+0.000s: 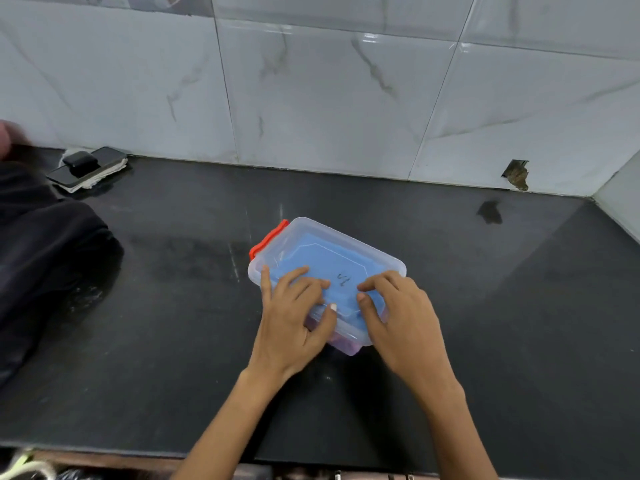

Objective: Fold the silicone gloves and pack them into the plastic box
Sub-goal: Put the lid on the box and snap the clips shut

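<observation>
Pressing down on the lid [332, 261] of the plastic box [349, 336], both hands work at its near end. The box sits near the middle of the dark counter [173, 306], turned at an angle, with its red latch [268, 238] at the far left end. Through the clear plastic a blue glove [311, 252] shows under the lid, and something purple, probably the other glove [341, 344], shows at the near corner, so the packing itself looks done and closing is the step in hand.

The left hand [294, 320] lies mostly flat, fingers spread over the lid and thumb along the near edge. The right hand [398, 313] is curled, fingertips on the lid and thumb at the edge; neither hand grips anything, both simply bear down.

To close it well, pressure should go on the rim rather than the middle, working around the corners until the lid seats evenly. The bulging gloves may push the lid back up, so one hand ought to hold it flat while the other snaps the latch. Whether the near-end latch is fastened cannot be told, since the hands hide it.

A phone [86, 166] lies well apart by the tiled wall [311, 98].
</observation>
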Available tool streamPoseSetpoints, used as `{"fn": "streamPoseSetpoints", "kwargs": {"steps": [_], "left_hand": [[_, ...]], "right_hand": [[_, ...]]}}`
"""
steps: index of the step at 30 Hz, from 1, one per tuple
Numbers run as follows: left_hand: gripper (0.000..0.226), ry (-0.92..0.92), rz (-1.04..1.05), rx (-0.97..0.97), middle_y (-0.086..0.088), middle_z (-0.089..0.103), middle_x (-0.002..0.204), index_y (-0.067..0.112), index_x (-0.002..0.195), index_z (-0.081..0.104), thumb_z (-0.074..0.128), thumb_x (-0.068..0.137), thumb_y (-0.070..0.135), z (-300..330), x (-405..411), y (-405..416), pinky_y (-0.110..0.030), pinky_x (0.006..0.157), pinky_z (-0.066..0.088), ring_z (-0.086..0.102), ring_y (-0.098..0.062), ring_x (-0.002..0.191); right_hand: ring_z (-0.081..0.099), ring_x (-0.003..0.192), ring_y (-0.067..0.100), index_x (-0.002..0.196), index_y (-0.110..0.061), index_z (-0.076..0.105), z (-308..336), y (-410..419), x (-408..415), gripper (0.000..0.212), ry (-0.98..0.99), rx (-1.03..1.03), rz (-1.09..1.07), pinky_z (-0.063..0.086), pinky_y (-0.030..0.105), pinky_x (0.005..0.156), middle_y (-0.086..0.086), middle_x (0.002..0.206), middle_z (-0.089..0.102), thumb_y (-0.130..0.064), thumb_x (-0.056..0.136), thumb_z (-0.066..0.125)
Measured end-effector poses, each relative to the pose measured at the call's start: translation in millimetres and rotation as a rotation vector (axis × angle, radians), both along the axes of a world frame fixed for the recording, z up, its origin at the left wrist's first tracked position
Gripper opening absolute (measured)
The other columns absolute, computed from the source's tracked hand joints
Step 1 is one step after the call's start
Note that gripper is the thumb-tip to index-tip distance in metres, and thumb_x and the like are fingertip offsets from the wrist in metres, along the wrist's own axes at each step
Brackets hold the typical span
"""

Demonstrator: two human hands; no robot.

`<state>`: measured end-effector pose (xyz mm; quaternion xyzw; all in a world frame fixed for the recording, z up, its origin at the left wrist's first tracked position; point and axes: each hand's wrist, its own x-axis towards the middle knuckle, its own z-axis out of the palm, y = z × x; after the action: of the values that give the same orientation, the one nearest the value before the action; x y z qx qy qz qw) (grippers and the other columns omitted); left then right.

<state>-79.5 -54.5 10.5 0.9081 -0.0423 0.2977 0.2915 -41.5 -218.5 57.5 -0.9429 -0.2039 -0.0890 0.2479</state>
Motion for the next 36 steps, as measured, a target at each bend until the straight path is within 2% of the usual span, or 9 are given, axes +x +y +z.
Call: {"fn": "streamPoseSetpoints", "kwargs": {"steps": [6,11,14,17,21,24,28,33,36], "left_hand": [[0.02,0.074,0.199,-0.273,0.001,0.059,0.116,0.008,0.103,0.061,0.046,0.096,0.019,5.9,16.1,42.1,-0.048,0.119,0.003,0.03,-0.016,0.136],[0.042,-0.114,-0.049,-0.181,0.001,0.061,0.118,0.002,0.103,0.065,0.041,0.099,0.037,-5.7,-10.7,29.7,-0.045,0.11,0.034,0.05,-0.013,0.124],[0.054,-0.088,-0.134,-0.039,-0.002,0.059,0.122,0.001,0.099,0.068,0.049,0.091,0.051,-18.3,-24.9,25.2,-0.029,0.115,0.031,0.042,-0.022,0.131],[0.055,0.009,-0.131,-0.03,0.0,0.052,0.132,0.004,0.107,0.066,0.046,0.092,0.053,-18.1,-20.7,32.2,-0.02,0.116,0.024,0.032,-0.017,0.139],[0.033,0.031,-0.115,-0.051,0.0,0.042,0.143,0.02,0.123,0.054,0.038,0.099,0.035,-21.0,-15.2,42.0,-0.032,0.115,0.028,0.025,-0.017,0.144],[0.043,-0.049,-0.054,0.041,-0.002,0.046,0.141,0.021,0.133,0.045,0.042,0.09,0.015,-31.2,-13.4,42.5,-0.05,0.112,0.03,0.032,-0.021,0.14],[0.06,-0.099,0.074,0.09,-0.003,0.043,0.141,0.017,0.13,0.04,0.063,0.078,0.036,-42.0,-9.3,25.5,-0.047,0.113,0.026,0.035,-0.024,0.137],[0.051,-0.194,0.16,0.182,-0.002,0.043,0.134,0.014,0.125,0.042,0.046,0.091,0.051,-46.9,-3.2,24.5,-0.048,0.103,0.037,0.04,-0.026,0.13],[0.057,-0.223,0.14,0.215,-0.004,0.044,0.13,0.012,0.122,0.044,0.053,0.085,0.054,-48.8,-4.1,26.0,-0.041,0.103,0.036,0.041,-0.028,0.125]], "right_hand": [[0.051,0.082,0.003,0.09,-0.033,0.065,8.4,12.9,-11.5,0.019,-0.018,-0.125,0.124,0.035,0.015,0.078,-0.019,0.091,0.061,-0.039,0.091,0.047],[0.055,0.101,-0.005,0.098,-0.034,0.064,5.8,14.4,-15.1,0.018,0.253,0.244,0.267,0.043,0.009,0.083,-0.025,0.1,0.063,-0.026,0.094,0.049],[0.058,0.1,-0.003,0.094,-0.034,0.065,-1.1,4.4,-4.8,0.015,0.165,0.297,0.227,0.047,0.013,0.084,-0.023,0.098,0.063,-0.023,0.091,0.055],[0.057,0.099,-0.003,0.094,-0.028,0.067,-17.4,-2.5,3.1,0.012,0.039,0.284,0.207,0.044,0.01,0.086,-0.02,0.096,0.063,-0.021,0.09,0.057],[0.056,0.111,0.003,0.105,-0.023,0.062,-45.5,6.7,0.5,0.016,-0.128,0.359,0.245,0.033,0.015,0.106,-0.01,0.107,0.063,-0.024,0.091,0.053],[0.044,0.127,0.013,0.12,-0.02,0.052,-72.4,9.6,-0.2,0.047,-0.307,0.268,0.27,0.025,0.03,0.117,-0.006,0.125,0.054,-0.033,0.079,0.069],[0.044,0.125,0.022,0.121,-0.018,0.048,-89.7,8.8,8.6,0.059,-0.483,0.184,0.223,0.026,0.029,0.115,0.0,0.124,0.056,-0.028,0.072,0.081],[0.048,0.12,0.022,0.116,-0.017,0.052,-84.1,11.0,9.9,0.033,-0.511,0.278,0.207,0.027,0.022,0.115,0.008,0.111,0.069,-0.018,0.085,0.062],[0.047,0.123,0.02,0.117,-0.017,0.052,-78.6,4.4,11.1,0.04,-0.457,0.273,0.26,0.027,0.021,0.115,0.003,0.118,0.064,-0.022,0.081,0.07]]}}
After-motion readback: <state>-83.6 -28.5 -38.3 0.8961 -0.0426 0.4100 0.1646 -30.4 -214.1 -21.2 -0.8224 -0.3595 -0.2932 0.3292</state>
